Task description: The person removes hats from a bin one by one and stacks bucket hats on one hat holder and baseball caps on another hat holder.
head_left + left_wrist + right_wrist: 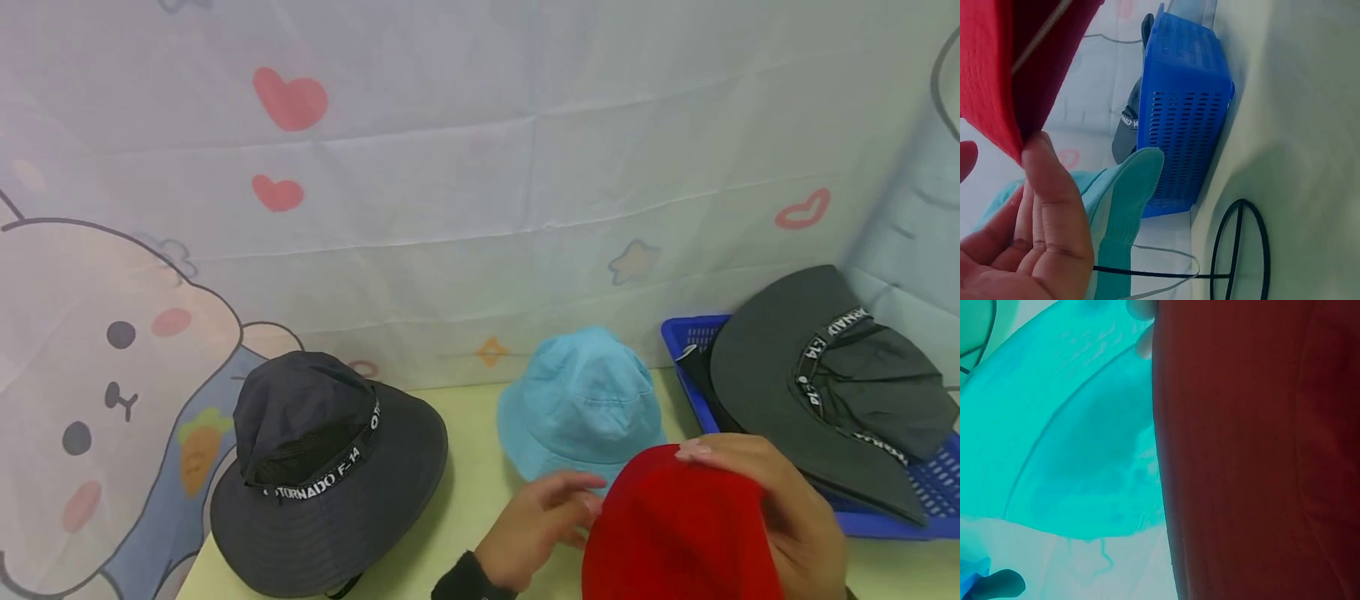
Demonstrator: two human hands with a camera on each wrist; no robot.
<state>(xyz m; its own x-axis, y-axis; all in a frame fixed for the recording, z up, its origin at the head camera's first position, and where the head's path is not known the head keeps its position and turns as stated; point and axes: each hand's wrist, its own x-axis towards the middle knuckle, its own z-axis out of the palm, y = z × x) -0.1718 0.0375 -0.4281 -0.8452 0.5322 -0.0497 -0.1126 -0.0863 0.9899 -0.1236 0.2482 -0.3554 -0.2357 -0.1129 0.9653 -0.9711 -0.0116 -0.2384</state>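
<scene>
A red hat point(675, 533) is held up at the near edge, in front of a light blue bucket hat point(581, 400). My right hand point(750, 475) lies over the red hat's crown with its fingers curved round it. My left hand point(588, 507) takes the red hat's left rim between thumb and fingers. The left wrist view has the red rim point(1010, 69) at my fingertips point(1044, 156), with the blue hat point(1122, 206) behind. In the right wrist view the red hat point(1254, 450) fills the right side and the blue hat point(1072, 437) the left.
A dark grey brimmed hat point(322, 467) with a lettered band sits at the left on the pale green table point(465, 500). A blue basket point(900, 500) at the right holds another dark hat point(825, 375). A black wire stand point(1238, 250) lies on the table. A printed cloth hangs behind.
</scene>
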